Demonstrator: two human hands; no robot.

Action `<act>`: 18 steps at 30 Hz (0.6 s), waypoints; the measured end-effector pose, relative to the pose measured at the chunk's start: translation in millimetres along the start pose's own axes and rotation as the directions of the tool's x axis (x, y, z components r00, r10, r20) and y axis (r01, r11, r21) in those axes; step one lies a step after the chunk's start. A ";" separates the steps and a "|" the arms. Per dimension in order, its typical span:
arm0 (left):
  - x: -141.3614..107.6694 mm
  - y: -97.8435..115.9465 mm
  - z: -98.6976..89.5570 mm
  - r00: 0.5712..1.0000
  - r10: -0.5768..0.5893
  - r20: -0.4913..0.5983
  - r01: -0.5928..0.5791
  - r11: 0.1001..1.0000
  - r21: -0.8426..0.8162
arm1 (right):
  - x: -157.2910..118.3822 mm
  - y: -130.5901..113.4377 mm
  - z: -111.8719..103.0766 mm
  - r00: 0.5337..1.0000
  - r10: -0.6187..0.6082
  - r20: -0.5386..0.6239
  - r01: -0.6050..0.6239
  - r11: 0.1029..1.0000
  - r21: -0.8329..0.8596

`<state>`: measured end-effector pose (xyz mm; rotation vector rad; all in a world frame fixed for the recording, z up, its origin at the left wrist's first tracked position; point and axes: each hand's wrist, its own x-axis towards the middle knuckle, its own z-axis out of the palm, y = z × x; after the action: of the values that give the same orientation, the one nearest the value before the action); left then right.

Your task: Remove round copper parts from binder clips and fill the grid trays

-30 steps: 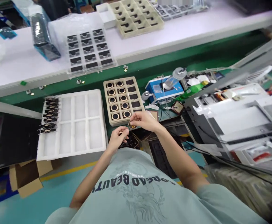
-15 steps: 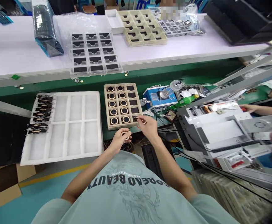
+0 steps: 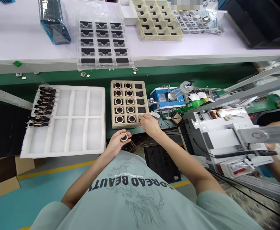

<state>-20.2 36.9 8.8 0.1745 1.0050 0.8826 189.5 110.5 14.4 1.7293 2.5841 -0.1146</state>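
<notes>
My left hand (image 3: 117,142) is closed around a round, gold-rimmed watch case (image 3: 124,137) with a dark face, held just in front of the beige compartment tray (image 3: 113,123). Similar watch cases (image 3: 131,118) fill the tray's left and middle columns, one to a compartment. Over the front right compartment, my right hand (image 3: 150,124) has its fingers drawn together. What those fingers grip is mostly hidden; only a small bit of a rim shows beside them. Behind it, the right column's other compartments (image 3: 141,101) show only dark bottoms.
To the left lies a white foam tray (image 3: 103,121) with dark strap-like parts (image 3: 44,105) in one column. A blue device (image 3: 164,97) and a green bottle (image 3: 196,103) stand right of the beige tray. Above is a shelf (image 3: 58,60) with several trays. At far right is a co-worker's arm (image 3: 277,166).
My left hand has moved a little left and turned, so the watch case's face shows more. My right hand has settled lower over the front right compartment. The view has shifted slightly.
</notes>
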 end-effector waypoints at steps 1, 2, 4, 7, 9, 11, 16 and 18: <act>0.1 0.5 -1.2 1.000 0.007 -0.004 -0.007 1.000 -0.009 | -4.8 1.0 2.5 1.000 0.002 -0.023 -0.001 0.999 0.041; 0.6 1.0 -2.2 1.000 0.015 -0.009 -0.015 1.000 -0.009 | -8.7 2.3 4.8 0.999 0.006 -0.041 -0.002 0.997 0.078; 2.4 1.8 -2.8 0.999 0.041 -0.015 -0.041 0.999 0.016 | -13.4 5.0 9.0 0.998 0.027 -0.065 -0.018 0.991 0.134; 6.0 2.7 0.7 0.997 0.077 -0.018 -0.076 0.996 0.048 | -18.0 4.6 11.4 0.987 0.098 -0.131 -0.071 0.977 0.200; 7.8 3.5 5.5 0.998 0.068 -0.017 -0.068 0.997 0.023 | -24.6 -1.9 8.0 0.963 0.156 -0.221 -0.090 0.955 0.281; 8.7 4.9 10.9 0.998 0.057 -0.009 -0.057 0.998 -0.019 | -35.1 -13.9 1.3 0.946 0.159 -0.284 -0.038 0.920 0.390; 9.6 8.6 21.5 0.997 0.004 0.073 0.002 0.997 -0.080 | -55.7 -49.2 -9.5 0.953 -0.083 -0.290 0.237 0.803 0.547; 9.8 7.9 23.0 0.988 -0.057 0.146 0.068 0.996 -0.066 | -54.3 -54.5 -7.6 0.947 -0.088 -0.309 0.259 0.780 0.570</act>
<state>-4.1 54.9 19.1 0.1443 0.8394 0.8348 160.0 40.4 28.0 1.7408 3.1514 -0.8716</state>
